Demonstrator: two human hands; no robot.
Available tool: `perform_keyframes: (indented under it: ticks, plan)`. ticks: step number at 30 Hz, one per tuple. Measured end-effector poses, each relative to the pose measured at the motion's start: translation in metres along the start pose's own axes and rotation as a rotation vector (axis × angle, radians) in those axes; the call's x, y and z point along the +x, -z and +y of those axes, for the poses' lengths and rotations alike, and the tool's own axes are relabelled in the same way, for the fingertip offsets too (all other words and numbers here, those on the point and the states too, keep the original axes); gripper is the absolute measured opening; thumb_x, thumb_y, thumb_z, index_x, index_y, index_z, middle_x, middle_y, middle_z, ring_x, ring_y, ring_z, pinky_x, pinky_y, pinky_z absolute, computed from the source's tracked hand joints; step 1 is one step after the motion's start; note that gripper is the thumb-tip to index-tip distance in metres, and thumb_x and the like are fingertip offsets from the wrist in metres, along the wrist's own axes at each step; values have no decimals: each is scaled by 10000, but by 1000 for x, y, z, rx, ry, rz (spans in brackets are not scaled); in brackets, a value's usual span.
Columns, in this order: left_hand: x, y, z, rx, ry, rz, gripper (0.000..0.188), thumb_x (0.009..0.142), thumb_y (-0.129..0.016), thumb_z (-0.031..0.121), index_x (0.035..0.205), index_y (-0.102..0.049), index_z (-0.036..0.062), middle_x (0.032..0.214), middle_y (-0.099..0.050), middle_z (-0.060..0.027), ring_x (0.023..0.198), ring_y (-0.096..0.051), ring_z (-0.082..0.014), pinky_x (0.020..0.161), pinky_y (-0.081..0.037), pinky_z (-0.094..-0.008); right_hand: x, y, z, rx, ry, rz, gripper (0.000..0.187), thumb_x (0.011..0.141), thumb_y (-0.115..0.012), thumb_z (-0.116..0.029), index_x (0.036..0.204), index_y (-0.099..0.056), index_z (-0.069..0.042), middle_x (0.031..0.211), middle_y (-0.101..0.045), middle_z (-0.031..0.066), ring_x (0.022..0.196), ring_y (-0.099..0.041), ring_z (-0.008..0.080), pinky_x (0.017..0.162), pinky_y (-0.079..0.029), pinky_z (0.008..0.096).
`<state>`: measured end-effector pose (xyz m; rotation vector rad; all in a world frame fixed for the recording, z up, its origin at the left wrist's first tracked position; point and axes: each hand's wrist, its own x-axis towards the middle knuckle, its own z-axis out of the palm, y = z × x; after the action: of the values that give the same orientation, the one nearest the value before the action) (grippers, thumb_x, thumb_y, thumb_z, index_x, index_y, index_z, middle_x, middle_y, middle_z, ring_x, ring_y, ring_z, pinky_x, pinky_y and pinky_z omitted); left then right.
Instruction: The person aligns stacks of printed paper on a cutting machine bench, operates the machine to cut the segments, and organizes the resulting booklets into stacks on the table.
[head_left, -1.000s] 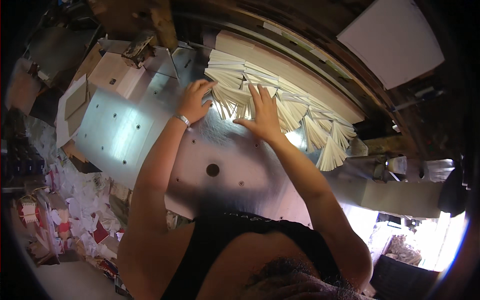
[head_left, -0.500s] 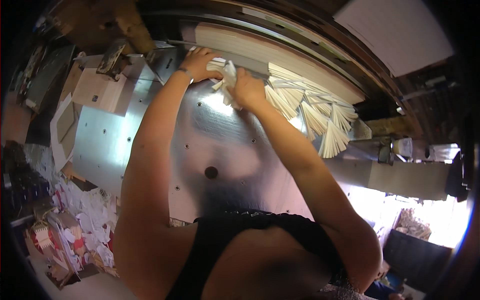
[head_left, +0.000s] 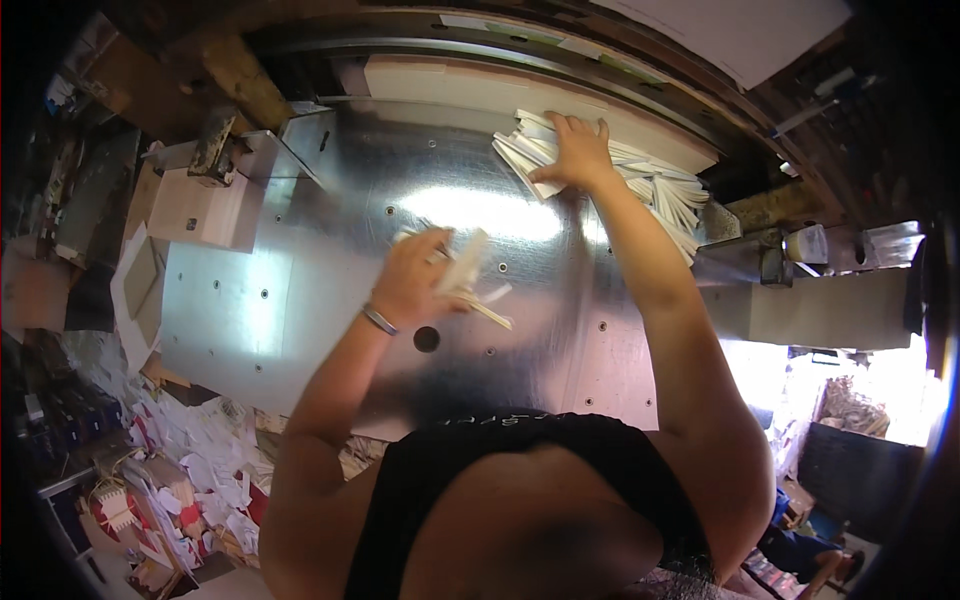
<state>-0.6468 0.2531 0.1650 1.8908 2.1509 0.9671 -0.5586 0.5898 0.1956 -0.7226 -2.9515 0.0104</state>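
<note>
My left hand (head_left: 412, 280) is closed around a small bunch of off-white paper strips (head_left: 465, 265), slightly blurred, held over the near middle of a shiny metal table (head_left: 340, 340). Loose ends of the strips stick out to the right of the fingers. Farther off and to the right, my right hand (head_left: 582, 150) rests with fingers spread on a pile of thin cream paper strips (head_left: 522, 165). Its thumb points left across the pile. More fanned strips (head_left: 665, 200) continue to the right of that hand, against the back fence (head_left: 450, 85).
A wooden block (head_left: 205, 210) with a metal clamp sits at the table's left. Paper scraps (head_left: 200, 450) lie heaped at the lower left. A machine beam (head_left: 400, 42) crosses behind the fence. A dark bin (head_left: 860, 465) stands at the right, with a person (head_left: 800, 550) below it.
My left hand has come nearer to me, carrying strips away from the fence. My right hand has moved right onto the pile, and the fanned strips are bunched closer to the fence.
</note>
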Motion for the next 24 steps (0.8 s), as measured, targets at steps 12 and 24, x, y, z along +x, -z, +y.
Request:
perform_keyframes:
  ticks: [12, 24]
  plan:
    - [64, -30, 21, 232, 36, -66, 1464, 401, -797, 739, 1544, -105, 141, 1570, -121, -224, 1470, -53, -390, 1136, -3, -634, -103, 7, -53, 469, 191, -177, 866, 685, -729, -598, 1367, -495, -119, 1267, -541, 187, 1193, -505, 358, 1038, -314, 514]
    - [78, -50, 42, 125, -154, -192, 1066, 436, -799, 712, 1303, -538, 149, 1251, -520, -92, 1271, -426, -291, 1133, -185, -584, -48, 26, 104, 33, -88, -205, 956, 575, -862, -426, 1374, -446, -106, 1352, -499, 147, 1308, -417, 291, 1077, -314, 511]
